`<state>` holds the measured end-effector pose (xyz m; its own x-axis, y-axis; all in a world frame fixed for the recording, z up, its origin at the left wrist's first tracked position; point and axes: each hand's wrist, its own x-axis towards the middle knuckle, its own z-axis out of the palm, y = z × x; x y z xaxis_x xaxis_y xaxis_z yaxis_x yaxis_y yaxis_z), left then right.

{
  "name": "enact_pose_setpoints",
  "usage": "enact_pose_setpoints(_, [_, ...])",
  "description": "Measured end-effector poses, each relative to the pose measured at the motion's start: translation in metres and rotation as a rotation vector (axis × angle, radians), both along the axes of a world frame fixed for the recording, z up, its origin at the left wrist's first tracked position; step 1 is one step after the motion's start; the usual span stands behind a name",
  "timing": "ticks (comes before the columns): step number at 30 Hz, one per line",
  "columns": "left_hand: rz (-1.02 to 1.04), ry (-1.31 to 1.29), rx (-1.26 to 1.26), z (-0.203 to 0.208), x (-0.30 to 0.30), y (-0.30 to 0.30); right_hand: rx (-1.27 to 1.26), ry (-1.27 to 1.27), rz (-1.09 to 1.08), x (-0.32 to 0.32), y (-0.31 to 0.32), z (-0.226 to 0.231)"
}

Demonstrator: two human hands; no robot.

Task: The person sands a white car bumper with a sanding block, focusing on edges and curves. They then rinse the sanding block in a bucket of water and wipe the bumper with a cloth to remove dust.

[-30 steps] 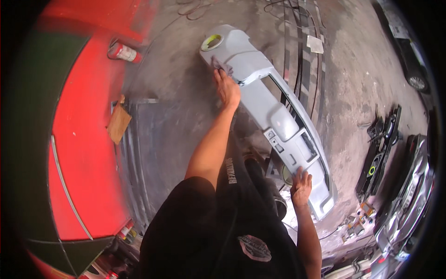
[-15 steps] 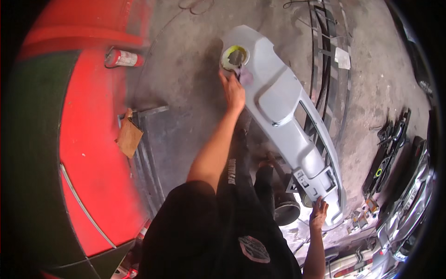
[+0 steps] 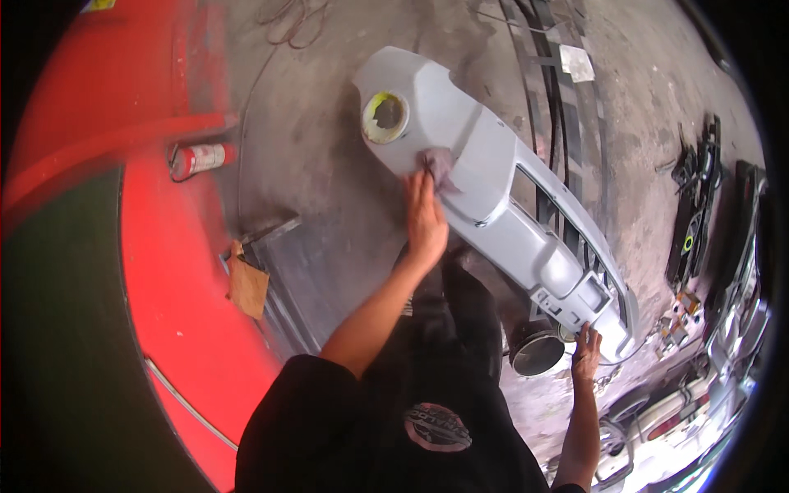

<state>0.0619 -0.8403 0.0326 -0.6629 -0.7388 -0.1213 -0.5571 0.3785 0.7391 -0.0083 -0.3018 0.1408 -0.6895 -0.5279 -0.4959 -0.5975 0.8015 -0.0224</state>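
A grey car bumper point(image 3: 503, 230) lies slanting in front of me, with a round opening edged in yellow-green at its far left end. The fingers of my left hand point(image 3: 426, 223) are on a crumpled pinkish-grey cloth point(image 3: 440, 167), pressed to the bumper's face just below that opening. My fingertips are partly hidden by the cloth. At the near right end, my right hand point(image 3: 586, 357) is closed over the bumper's lower edge, beside some small rectangular cut-outs.
A dark drum point(image 3: 536, 352) stands under the bumper's near end. To the left are a red panel point(image 3: 177, 304), a red fire extinguisher point(image 3: 201, 160) and brown cardboard point(image 3: 248, 283) on a metal frame. Black trim point(image 3: 690, 214) and other car parts lie along the right.
My left hand and the cloth have moved along the bumper, from beside the round opening toward its middle. The right hand keeps its place at the near end. The whole view has shifted.
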Motion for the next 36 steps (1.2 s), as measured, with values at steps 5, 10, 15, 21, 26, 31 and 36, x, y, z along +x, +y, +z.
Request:
enact_pose_setpoints(5, [-0.295, 0.014, -0.024, -0.009, -0.079, -0.078, -0.029, 0.034, -0.035, 0.003, 0.000, -0.005])
enact_pose_setpoints(10, [-0.581, -0.056, -0.323, 0.028, -0.066, -0.015, -0.049, 0.104, -0.045, -0.004, -0.009, -0.001])
enact_pose_setpoints(15, [-0.776, 0.099, -0.182, 0.048, -0.056, 0.024, -0.116, 0.091, -0.029, -0.006, -0.008, 0.000])
enact_pose_setpoints(21, [-1.048, -0.036, -0.361, 0.052, -0.076, 0.037, -0.082, 0.044, -0.045, -0.005, 0.000, 0.002])
enact_pose_setpoints(26, [-1.037, -0.251, -0.394, 0.009, -0.156, 0.035, -0.048, 0.032, 0.007, -0.013, -0.001, 0.009])
enact_pose_setpoints(31, [-0.972, -0.413, -0.362, -0.090, -0.238, 0.025, -0.146, 0.031, -0.054, -0.020, -0.013, 0.012])
enact_pose_setpoints(36, [-0.874, -0.400, -0.055, -0.111, -0.280, 0.099, -0.174, 0.020, -0.086, -0.019, -0.006, 0.010])
